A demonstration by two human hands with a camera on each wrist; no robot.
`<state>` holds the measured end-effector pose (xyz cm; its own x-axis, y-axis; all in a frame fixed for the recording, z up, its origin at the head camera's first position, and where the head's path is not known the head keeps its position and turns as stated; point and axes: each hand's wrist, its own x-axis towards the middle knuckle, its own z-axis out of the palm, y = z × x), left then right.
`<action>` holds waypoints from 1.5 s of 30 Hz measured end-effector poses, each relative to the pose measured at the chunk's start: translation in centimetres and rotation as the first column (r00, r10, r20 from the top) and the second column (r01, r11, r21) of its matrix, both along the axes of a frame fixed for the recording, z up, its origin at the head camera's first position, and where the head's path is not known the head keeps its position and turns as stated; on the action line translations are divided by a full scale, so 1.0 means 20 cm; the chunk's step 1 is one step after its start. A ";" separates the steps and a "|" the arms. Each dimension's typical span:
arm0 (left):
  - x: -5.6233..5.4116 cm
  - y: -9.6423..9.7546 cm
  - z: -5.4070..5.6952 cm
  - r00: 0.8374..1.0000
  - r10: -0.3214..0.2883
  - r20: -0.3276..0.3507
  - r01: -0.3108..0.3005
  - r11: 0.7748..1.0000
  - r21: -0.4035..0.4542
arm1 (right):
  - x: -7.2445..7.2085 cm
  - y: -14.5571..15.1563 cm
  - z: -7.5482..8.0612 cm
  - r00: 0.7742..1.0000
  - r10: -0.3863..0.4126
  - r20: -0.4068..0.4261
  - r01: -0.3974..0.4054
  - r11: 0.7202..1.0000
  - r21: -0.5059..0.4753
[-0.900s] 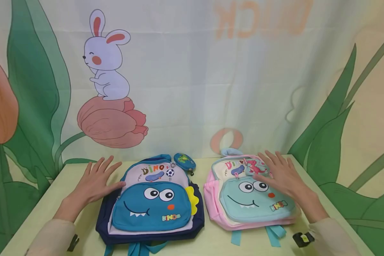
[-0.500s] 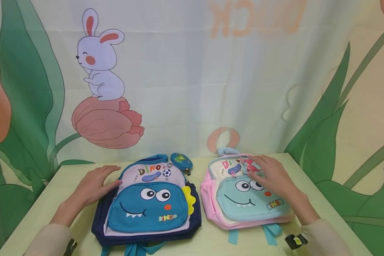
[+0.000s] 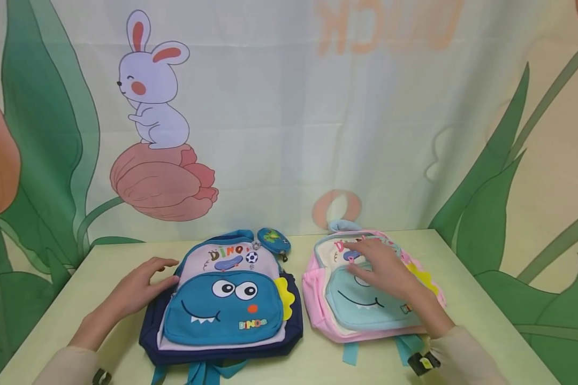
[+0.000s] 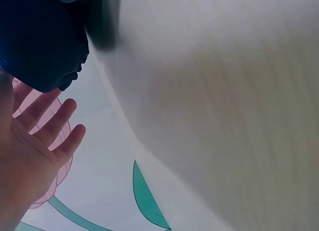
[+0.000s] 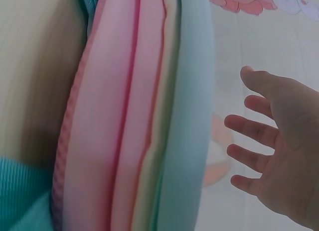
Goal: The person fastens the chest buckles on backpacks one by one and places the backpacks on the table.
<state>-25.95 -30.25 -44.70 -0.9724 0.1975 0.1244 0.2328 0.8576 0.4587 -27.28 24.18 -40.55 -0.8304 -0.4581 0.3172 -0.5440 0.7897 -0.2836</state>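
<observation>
Two children's backpacks lie on the table, dinosaur faces up. At left is the blue backpack (image 3: 223, 318), with a round dinosaur coin purse (image 3: 273, 240) hanging by its top. To its right lies the pink and mint backpack (image 3: 354, 315). My left hand (image 3: 139, 289) is beside the blue backpack's upper left edge, fingers loosely bent and holding nothing; contact is unclear. Above the front of the pink and mint backpack hovers my right hand (image 3: 385, 270), hiding part of the dinosaur's eyes. The right wrist view shows its fingers spread apart from the mint pocket (image 5: 192, 111).
The pale table (image 3: 77, 299) ends at a printed curtain (image 3: 270, 133) with a rabbit and flowers. Teal straps (image 3: 204, 372) stick out below the blue backpack. More teal straps (image 3: 350, 354) show under the pink and mint one.
My right hand has moved left and inward over the pink and mint backpack, uncovering its yellow spikes. The left hand's fingers have lowered and bent a little. The backpacks stay in place.
</observation>
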 end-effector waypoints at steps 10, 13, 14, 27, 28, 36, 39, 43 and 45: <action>0.04 -0.03 -0.01 0.999 0.002 0.047 -0.004 0.999 0.045 | 0.01 -0.14 -0.02 0.998 0.066 0.003 -0.066 0.998 0.019; 0.04 -0.04 -0.01 0.999 -0.009 0.044 0.007 0.998 0.055 | 0.02 -0.18 -0.01 0.998 0.066 0.021 -0.066 0.997 0.038; 0.04 -0.04 -0.01 0.999 -0.014 0.040 0.011 0.998 0.059 | 0.02 -0.19 -0.01 0.997 0.069 0.025 -0.070 0.996 0.047; 0.07 -0.07 -0.03 0.998 -0.045 0.052 0.039 0.994 0.103 | 0.06 -0.37 -0.01 0.988 0.092 0.121 -0.103 0.991 0.089; 0.07 -0.07 -0.03 0.997 -0.042 0.059 0.035 0.994 0.107 | 0.06 -0.38 -0.01 0.988 0.091 0.128 -0.104 0.990 0.093; 0.08 -0.10 -0.05 0.995 -0.037 0.095 0.027 0.994 0.104 | 0.07 -0.48 -0.04 0.985 0.121 0.126 -0.137 0.983 0.126; 0.08 -0.10 -0.04 0.990 -0.030 0.138 0.017 0.996 0.092 | 0.07 -0.51 -0.04 0.980 0.141 0.140 -0.160 0.978 0.136; 0.07 -0.10 -0.03 0.977 -0.018 0.215 0.008 0.999 0.049 | 0.06 -0.55 -0.06 0.979 0.139 0.150 -0.163 0.973 0.163; 0.06 -0.10 -0.03 0.969 -0.011 0.245 0.005 1.000 0.021 | 0.06 -0.56 -0.07 0.979 0.130 0.155 -0.157 0.972 0.175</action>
